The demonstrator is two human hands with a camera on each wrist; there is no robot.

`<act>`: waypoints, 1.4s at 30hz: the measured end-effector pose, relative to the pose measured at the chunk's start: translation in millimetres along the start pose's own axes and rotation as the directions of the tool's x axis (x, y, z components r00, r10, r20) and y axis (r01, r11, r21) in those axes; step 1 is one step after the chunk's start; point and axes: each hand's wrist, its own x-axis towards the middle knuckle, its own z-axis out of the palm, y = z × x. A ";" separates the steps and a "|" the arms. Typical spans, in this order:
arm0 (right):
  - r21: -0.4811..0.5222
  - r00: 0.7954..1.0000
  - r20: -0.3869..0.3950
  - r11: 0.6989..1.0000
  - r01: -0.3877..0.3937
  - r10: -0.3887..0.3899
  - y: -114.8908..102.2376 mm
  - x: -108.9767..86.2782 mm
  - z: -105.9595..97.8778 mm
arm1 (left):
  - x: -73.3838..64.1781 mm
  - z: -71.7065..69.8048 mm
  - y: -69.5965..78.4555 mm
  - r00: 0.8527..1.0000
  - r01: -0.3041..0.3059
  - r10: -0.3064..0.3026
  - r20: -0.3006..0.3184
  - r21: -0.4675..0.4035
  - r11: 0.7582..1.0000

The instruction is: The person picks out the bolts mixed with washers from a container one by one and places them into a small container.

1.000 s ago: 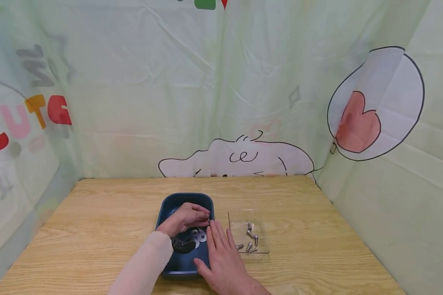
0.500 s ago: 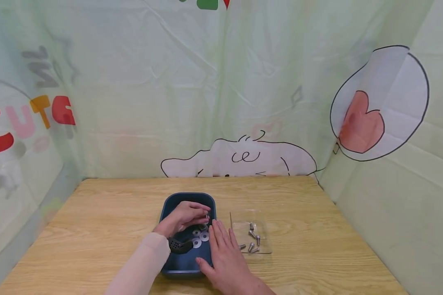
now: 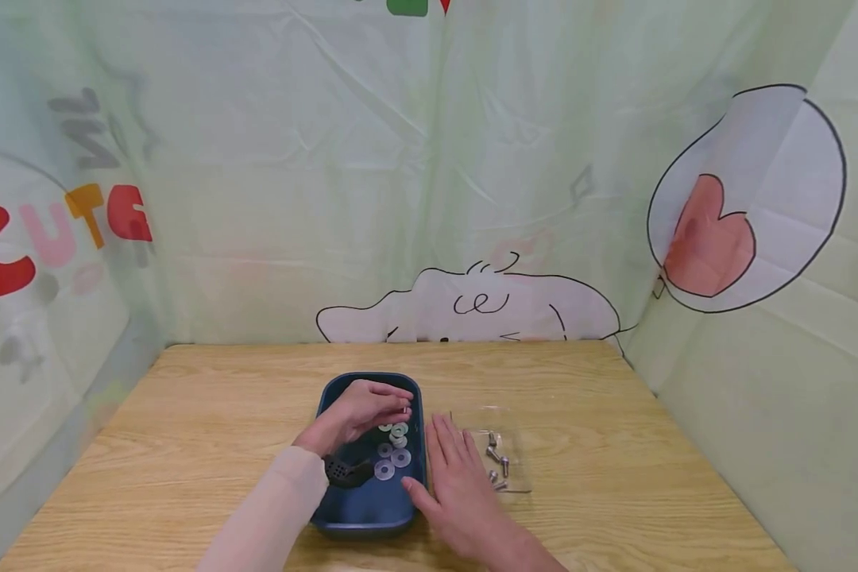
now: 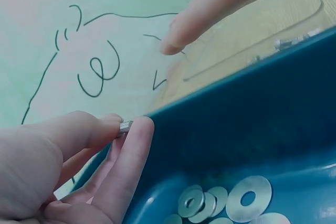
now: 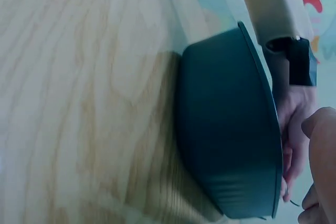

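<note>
Over the far part of a dark blue bin point(image 3: 361, 527), my left hand point(image 3: 365, 409) pinches a small silver bolt point(image 4: 125, 127) between thumb and fingertips. Only the bolt's end shows; the fingers hide the rest. Below the hand, several flat metal washers point(image 3: 401, 457) lie on the bin floor, some overlapping. My right hand point(image 3: 465, 488) is spread with straight fingers beside the bin's right wall, its thumb reaching over the near right rim. Its fingers overlap the left side of a clear tray point(image 3: 518, 490) and hold nothing.
Inside the clear tray lie several silver bolts point(image 3: 492, 454), partly covered by the right hand. Bin and tray stand side by side on a wooden table point(image 3: 222, 429). A printed curtain point(image 3: 272, 199) hangs behind and at both sides.
My right hand has moved off the bin's right rim, rightward over the tray's left side. My left hand has risen slightly with the bolt, and more washers show below it.
</note>
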 end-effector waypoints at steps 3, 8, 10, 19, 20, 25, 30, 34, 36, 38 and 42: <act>-0.020 0.999 -0.041 1.000 -0.016 0.015 6.7 -1.8 -3.4 | 0.9 1.5 3.2 1.000 0.001 -0.001 0.006 -0.011 1.000; -0.033 0.994 -0.097 0.998 -0.060 0.057 21.1 -5.6 -6.7 | 1.5 5.5 7.1 1.000 -0.011 0.012 0.024 -0.021 1.000; -0.041 0.991 -0.113 0.997 -0.072 0.067 27.7 -7.7 -8.4 | 1.7 7.5 7.8 0.999 -0.016 0.017 0.032 -0.025 1.000; -0.080 0.982 -0.136 0.987 -0.139 0.128 54.2 -18.3 -15.7 | 2.0 18.0 12.8 0.998 -0.017 0.018 0.064 -0.030 0.999; -0.077 0.982 -0.137 0.987 -0.144 0.132 56.4 -19.7 -16.3 | 2.4 19.7 13.3 0.997 -0.022 0.024 0.068 -0.027 0.999; -0.086 0.975 -0.170 0.983 -0.162 0.146 65.3 -26.3 -19.2 | 5.5 31.8 16.5 0.992 -0.051 0.052 0.112 -0.010 0.999; -0.100 0.970 -0.196 0.981 -0.165 0.143 72.8 -31.0 -19.1 | 7.4 44.7 19.2 0.988 -0.062 0.060 0.139 0.013 0.998; -0.105 0.968 -0.193 0.978 -0.182 0.160 78.0 -32.7 -18.4 | 9.1 55.4 19.2 0.987 -0.059 0.057 0.148 0.011 0.998; -0.097 0.968 -0.184 0.977 -0.192 0.172 79.6 -33.0 -18.5 | 10.0 60.7 18.7 0.987 -0.053 0.050 0.152 0.016 0.998; -0.094 0.968 -0.174 0.976 -0.199 0.181 80.8 -33.1 -18.1 | 11.3 65.6 17.8 0.988 -0.042 0.039 0.151 0.018 0.999; -0.087 0.967 -0.171 0.974 -0.207 0.190 82.1 -32.9 -15.6 | 13.2 73.3 15.7 0.989 -0.029 0.025 0.147 0.028 0.999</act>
